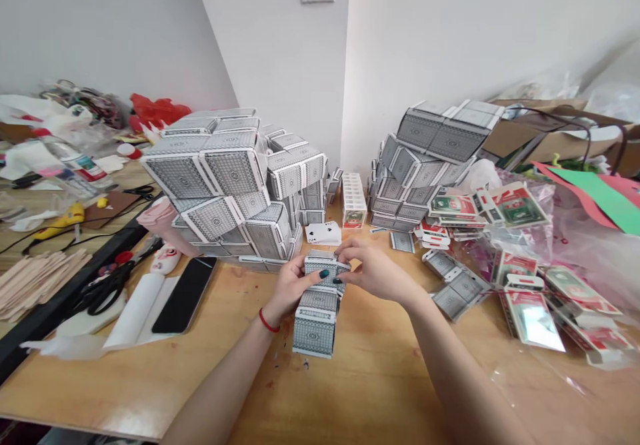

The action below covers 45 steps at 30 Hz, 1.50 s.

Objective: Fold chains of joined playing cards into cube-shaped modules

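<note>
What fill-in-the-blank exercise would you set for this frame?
The left hand has a ____ band on its wrist.
It and the right hand both hold the strip of card blocks over the ____ table.
The phone lies to the ____ of both hands.
The loose card behind them lies face ____.
Missing words: red, wooden, left, up.

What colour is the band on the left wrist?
The band is red, thin and plain; the head view shows it.
</note>
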Motion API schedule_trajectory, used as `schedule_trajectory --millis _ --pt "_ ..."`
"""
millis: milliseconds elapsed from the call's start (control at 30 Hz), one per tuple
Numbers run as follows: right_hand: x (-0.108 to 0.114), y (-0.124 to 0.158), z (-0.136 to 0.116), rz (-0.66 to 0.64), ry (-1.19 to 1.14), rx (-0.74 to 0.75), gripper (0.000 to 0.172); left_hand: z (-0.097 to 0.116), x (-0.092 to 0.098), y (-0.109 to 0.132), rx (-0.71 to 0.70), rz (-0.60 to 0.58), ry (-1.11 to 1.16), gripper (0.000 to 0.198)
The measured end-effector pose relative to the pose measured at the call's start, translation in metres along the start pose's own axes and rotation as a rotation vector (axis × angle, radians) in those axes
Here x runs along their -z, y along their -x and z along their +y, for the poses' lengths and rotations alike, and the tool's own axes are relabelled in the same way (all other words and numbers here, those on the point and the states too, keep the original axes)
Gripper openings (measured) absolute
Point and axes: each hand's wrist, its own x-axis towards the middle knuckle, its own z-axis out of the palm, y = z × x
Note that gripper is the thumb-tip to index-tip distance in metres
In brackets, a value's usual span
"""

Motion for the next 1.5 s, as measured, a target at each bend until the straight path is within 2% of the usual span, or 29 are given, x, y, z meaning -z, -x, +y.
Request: schedule_trajectory --millis 333,600,733,1067,1267,1500 --pt "0.003 0.000 -0.002 0.067 -0.017 0.035 0.016 -0.007 0.011 -0.005 0.044 -0.019 -0.045 0.035" --pt "0.007 0.004 -0.002 0.007 -0.361 -0.044 0.010 -0.008 0.012 -0.001 -0.009 -0.016 0.023 0.041" --pt "0.011 0.005 -0.002 -0.023 -0.350 -0.021 0.011 -0.007 0.013 -0.002 -0.010 -0.044 0.034 0.044" --pt "0.005 0.002 -0.003 0.080 -0.134 0.051 0.013 -0.010 0.018 -0.007 -0.005 -0.075 0.036 0.044" --pt "0.006 0.002 -0.003 0.088 -0.157 0.078 0.011 -0.009 0.018 -0.005 0.005 -0.059 0.042 0.043" --pt "0.006 0.003 -0.003 0.073 -0.173 0.028 0.013 -0.009 0.019 -0.006 0.018 -0.080 0.048 0.045"
